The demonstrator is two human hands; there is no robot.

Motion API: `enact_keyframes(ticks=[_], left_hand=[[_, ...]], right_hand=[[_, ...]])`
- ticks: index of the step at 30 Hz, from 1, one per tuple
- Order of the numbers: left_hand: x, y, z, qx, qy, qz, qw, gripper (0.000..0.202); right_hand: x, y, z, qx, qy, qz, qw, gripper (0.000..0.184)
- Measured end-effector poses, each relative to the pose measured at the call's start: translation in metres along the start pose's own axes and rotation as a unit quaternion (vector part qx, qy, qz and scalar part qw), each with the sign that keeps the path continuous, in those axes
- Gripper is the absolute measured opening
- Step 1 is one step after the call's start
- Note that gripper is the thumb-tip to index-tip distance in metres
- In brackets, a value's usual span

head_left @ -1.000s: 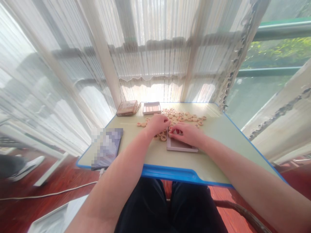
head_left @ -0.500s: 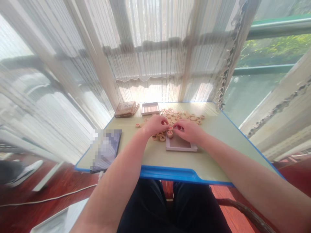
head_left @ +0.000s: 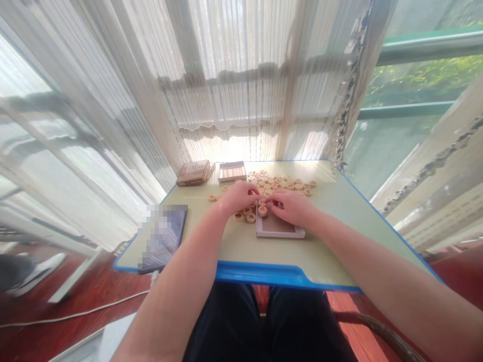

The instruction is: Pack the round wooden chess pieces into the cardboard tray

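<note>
Several round wooden game discs [head_left: 281,183] with red and black marks lie scattered on the far part of a pale green table [head_left: 339,241]. A shallow white tray [head_left: 279,232] sits in front of them, with a disc [head_left: 262,211] in its near-left corner. My left hand [head_left: 237,196] rests curled on the discs left of the tray, fingers closed on something I cannot make out. My right hand [head_left: 292,206] lies over the tray's far end, fingers pinched at a disc by the rim.
A brown box [head_left: 193,172] and a second tray [head_left: 232,171] stand at the table's far edge near the sheer curtain. A dark tablet [head_left: 163,237] lies at the left near the blue rim. My dark-trousered legs are under the table.
My right hand moved from inside the tray up to its far end. A disc now shows in the tray's corner. The view drifted slightly.
</note>
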State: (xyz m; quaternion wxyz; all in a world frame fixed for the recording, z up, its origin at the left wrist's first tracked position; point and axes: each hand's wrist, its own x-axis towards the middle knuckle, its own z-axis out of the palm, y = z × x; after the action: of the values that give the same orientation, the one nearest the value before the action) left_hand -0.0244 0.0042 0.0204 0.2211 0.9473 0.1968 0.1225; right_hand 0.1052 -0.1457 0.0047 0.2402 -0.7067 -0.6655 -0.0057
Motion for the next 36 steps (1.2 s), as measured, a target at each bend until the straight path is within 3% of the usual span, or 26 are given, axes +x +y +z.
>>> enact_keyframes(ticks=[19, 25, 36], left_hand=[[-0.003, 0.0015, -0.0015, -0.026, -0.015, -0.002, 1.0, 0.03], [-0.0012, -0.0009, -0.0009, -0.027, -0.004, -0.012, 1.0, 0.031], [0.0015, -0.0045, 0.0017, 0.009, 0.031, -0.014, 0.999, 0.029]], right_hand=[[-0.0002, -0.0003, 0.0003, -0.001, -0.003, -0.005, 1.0, 0.025], [-0.0026, -0.0038, -0.0041, 0.003, 0.021, 0.027, 0.999, 0.019], [-0.0034, -0.0037, -0.0034, -0.018, -0.013, -0.025, 0.999, 0.017]])
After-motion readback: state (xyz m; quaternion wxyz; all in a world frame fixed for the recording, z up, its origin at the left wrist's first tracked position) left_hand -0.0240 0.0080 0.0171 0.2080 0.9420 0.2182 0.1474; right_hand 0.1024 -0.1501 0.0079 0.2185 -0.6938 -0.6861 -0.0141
